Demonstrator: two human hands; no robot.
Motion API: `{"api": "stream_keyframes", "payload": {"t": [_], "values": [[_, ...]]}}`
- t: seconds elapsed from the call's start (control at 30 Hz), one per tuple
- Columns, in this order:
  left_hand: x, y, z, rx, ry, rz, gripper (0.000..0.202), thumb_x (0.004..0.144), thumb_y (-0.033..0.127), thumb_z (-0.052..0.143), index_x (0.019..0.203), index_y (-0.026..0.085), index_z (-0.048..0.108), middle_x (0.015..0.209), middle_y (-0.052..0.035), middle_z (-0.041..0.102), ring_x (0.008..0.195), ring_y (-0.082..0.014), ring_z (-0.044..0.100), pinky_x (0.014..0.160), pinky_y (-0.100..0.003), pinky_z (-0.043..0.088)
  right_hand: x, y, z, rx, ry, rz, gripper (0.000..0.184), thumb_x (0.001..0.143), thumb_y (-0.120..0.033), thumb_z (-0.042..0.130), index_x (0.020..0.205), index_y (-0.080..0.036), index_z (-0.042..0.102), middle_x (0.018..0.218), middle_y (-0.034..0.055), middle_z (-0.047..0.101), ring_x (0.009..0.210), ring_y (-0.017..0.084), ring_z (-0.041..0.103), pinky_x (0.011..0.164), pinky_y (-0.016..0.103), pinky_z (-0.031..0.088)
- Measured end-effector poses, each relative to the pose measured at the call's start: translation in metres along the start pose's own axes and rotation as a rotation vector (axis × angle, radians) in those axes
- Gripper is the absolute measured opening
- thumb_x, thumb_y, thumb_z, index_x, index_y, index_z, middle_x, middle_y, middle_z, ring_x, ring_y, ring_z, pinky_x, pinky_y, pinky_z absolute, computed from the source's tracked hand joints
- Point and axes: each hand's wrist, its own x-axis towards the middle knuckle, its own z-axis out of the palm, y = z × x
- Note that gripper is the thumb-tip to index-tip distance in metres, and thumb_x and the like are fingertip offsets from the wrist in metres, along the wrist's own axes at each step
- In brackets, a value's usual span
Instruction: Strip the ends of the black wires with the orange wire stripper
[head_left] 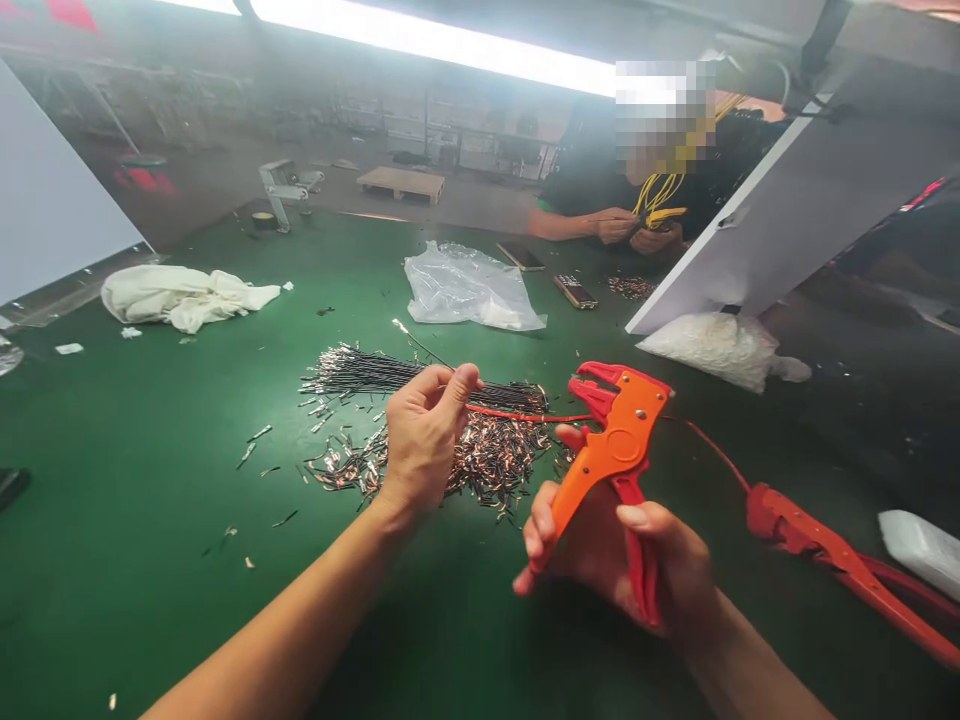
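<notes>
My left hand [431, 430] is closed in a pinch on a thin black wire [424, 345], whose far end carries a pale metal tip. Wrapped around the handles of an orange and red wire stripper [619, 440] is my right hand [660, 560]. The stripper's jaws point up and left, with no wire seen between them. Behind my left hand lies a bundle of black wires [367, 370] with bright ends. A heap of short wire scraps [495, 460] with copper ends spreads below the bundle. A thin red cord [525, 414] runs behind the stripper.
A second orange-red hand tool [825, 555] lies at right. On the green table [225, 430] are a white cloth [180, 295], a clear plastic bag [472, 290] and a filled bag [720, 345]. Opposite, a person's hands [630, 230] hold yellow wires. A white panel [750, 220] stands at right.
</notes>
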Motion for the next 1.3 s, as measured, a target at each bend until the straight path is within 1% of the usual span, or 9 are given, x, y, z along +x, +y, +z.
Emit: {"api": "stream_keyframes", "payload": {"t": [0.1,0.17,0.3,0.4,0.53,0.73,0.93,1.13,1.3], "values": [[-0.001,0.009,0.002,-0.034,0.041,0.053,0.027,0.078,0.043,0.075,0.069,0.020,0.064,0.044,0.0077,0.035,0.039,-0.0042,0.026,0.039,-0.025,0.014,0.002,0.007,0.000,-0.003,-0.009,-0.001,0.051,0.084,-0.033,0.052,0.134,-0.026,0.046,0.094,0.0093,0.063,0.087,0.028,0.061,0.059,0.038,0.051],[-0.003,0.014,0.003,-0.032,0.067,0.095,0.025,0.079,0.041,0.075,0.070,0.019,0.065,0.044,0.0072,0.036,0.038,-0.0041,0.028,0.039,-0.025,0.014,0.003,0.010,-0.002,-0.033,-0.022,-0.018,0.050,0.082,-0.029,0.056,0.131,-0.023,0.050,0.093,0.0089,0.063,0.085,0.027,0.062,0.056,0.032,0.050],[-0.008,0.019,0.007,-0.034,0.111,0.148,0.025,0.079,0.040,0.075,0.069,0.018,0.066,0.043,0.0072,0.036,0.037,-0.0040,0.027,0.037,-0.025,0.014,0.002,0.018,-0.005,-0.093,-0.050,-0.007,0.038,0.082,-0.031,0.058,0.116,-0.014,0.059,0.090,0.0108,0.064,0.081,0.025,0.065,0.056,0.028,0.048],[-0.011,0.020,0.011,-0.064,0.121,0.084,0.026,0.079,0.040,0.075,0.069,0.018,0.065,0.042,0.0080,0.033,0.036,-0.0039,0.026,0.036,-0.024,0.014,0.000,0.024,-0.006,-0.169,-0.032,-0.038,0.038,0.082,-0.032,0.060,0.113,-0.011,0.060,0.091,0.0125,0.065,0.080,0.024,0.066,0.057,0.027,0.047],[-0.012,0.025,0.014,-0.110,0.114,-0.033,0.027,0.077,0.041,0.076,0.069,0.017,0.064,0.041,0.0087,0.031,0.036,-0.0041,0.025,0.036,-0.023,0.013,0.000,0.031,-0.007,-0.223,-0.078,-0.048,0.041,0.082,-0.036,0.063,0.116,-0.013,0.057,0.093,0.0114,0.064,0.081,0.023,0.065,0.058,0.026,0.046],[-0.016,0.026,0.015,-0.158,0.049,-0.185,0.029,0.076,0.041,0.076,0.067,0.017,0.063,0.042,0.0094,0.027,0.038,-0.0040,0.022,0.038,-0.022,0.014,0.002,0.030,-0.007,-0.262,-0.139,-0.038,0.039,0.084,-0.037,0.065,0.115,-0.015,0.056,0.095,0.0108,0.063,0.084,0.021,0.062,0.061,0.026,0.046],[-0.020,0.025,0.018,-0.178,-0.012,-0.327,0.031,0.073,0.041,0.076,0.064,0.018,0.059,0.041,0.0099,0.027,0.039,-0.0041,0.019,0.039,-0.022,0.014,0.003,0.027,-0.004,-0.286,-0.131,-0.032,0.038,0.082,-0.038,0.067,0.109,-0.014,0.056,0.092,0.0097,0.062,0.081,0.020,0.061,0.061,0.025,0.045],[-0.019,0.024,0.019,-0.147,-0.002,-0.333,0.032,0.071,0.040,0.078,0.062,0.017,0.057,0.039,0.0104,0.027,0.037,-0.0036,0.019,0.037,-0.020,0.013,0.003,0.030,-0.007,-0.309,-0.148,-0.016,0.041,0.081,-0.040,0.068,0.109,-0.013,0.055,0.092,0.0103,0.063,0.080,0.019,0.060,0.059,0.025,0.045],[-0.019,0.022,0.018,-0.116,-0.001,-0.371,0.035,0.069,0.040,0.078,0.059,0.018,0.054,0.040,0.0105,0.027,0.036,-0.0037,0.020,0.037,-0.020,0.013,0.003,0.030,-0.007,-0.331,-0.150,-0.009,0.041,0.081,-0.041,0.068,0.107,-0.013,0.056,0.090,0.0100,0.062,0.079,0.019,0.060,0.058,0.025,0.044]]}}
